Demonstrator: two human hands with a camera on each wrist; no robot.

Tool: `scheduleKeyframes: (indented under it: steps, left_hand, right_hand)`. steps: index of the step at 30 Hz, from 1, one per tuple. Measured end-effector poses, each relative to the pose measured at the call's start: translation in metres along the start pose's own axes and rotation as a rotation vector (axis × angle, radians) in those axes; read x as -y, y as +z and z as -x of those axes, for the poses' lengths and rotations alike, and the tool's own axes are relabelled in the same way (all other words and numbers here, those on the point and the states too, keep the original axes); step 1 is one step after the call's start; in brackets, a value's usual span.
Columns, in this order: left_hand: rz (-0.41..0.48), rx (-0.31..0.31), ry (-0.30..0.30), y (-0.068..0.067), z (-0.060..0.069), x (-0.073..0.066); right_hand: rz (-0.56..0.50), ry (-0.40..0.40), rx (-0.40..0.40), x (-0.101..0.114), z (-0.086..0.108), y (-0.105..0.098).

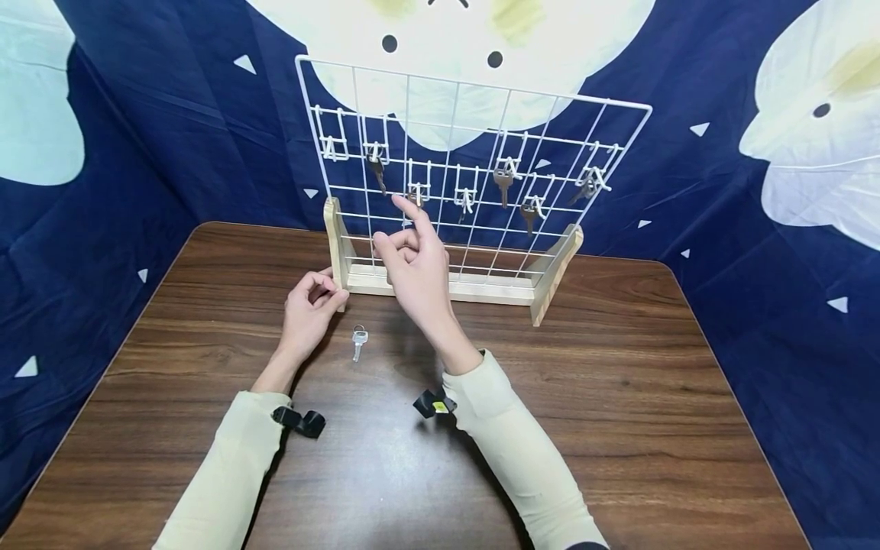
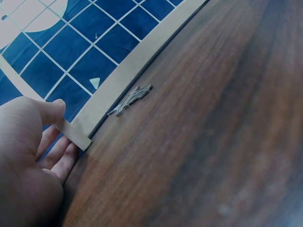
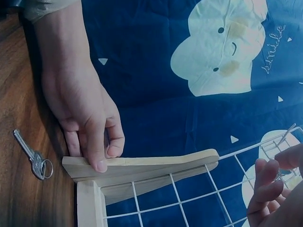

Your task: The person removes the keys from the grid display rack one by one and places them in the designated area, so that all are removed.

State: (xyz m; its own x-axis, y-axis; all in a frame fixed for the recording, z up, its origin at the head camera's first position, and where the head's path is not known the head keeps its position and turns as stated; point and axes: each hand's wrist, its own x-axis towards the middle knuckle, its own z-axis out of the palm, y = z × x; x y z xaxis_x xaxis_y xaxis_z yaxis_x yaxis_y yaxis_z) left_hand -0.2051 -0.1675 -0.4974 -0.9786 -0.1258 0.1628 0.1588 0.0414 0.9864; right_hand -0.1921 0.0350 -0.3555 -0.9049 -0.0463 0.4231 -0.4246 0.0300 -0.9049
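Observation:
A white wire grid rack point(image 1: 457, 92) stands upright in a wooden stand point(image 1: 491, 291). My left hand point(image 1: 307, 313) holds the stand's left side piece point(image 3: 142, 163) near its foot, thumb and fingers on it. My right hand point(image 1: 417, 267) is raised before the lower left of the grid. Its index finger points toward a hook with a key point(image 1: 415, 197), and the thumb is apart from it. Whether the fingertip touches that key cannot be told. On the table by my left hand lies a silver key point(image 1: 359, 344) with a small ring.
More keys hang on white hooks, among them a brown key point(image 1: 376, 164), another key point(image 1: 504, 183) and one at the right point(image 1: 590, 183). A bare white hook point(image 1: 333, 147) sits at the upper left. Behind the wooden table point(image 1: 619, 428) hangs a blue cloth point(image 1: 172, 114).

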Motion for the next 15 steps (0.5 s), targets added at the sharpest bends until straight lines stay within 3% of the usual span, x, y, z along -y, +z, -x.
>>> scheduleKeyframes:
  steps: [15]
  left_hand:
    - [0.003,-0.003,0.003,0.000,0.000,0.002]
  right_hand:
    - [-0.002,0.061,0.033,0.004,-0.014,0.012]
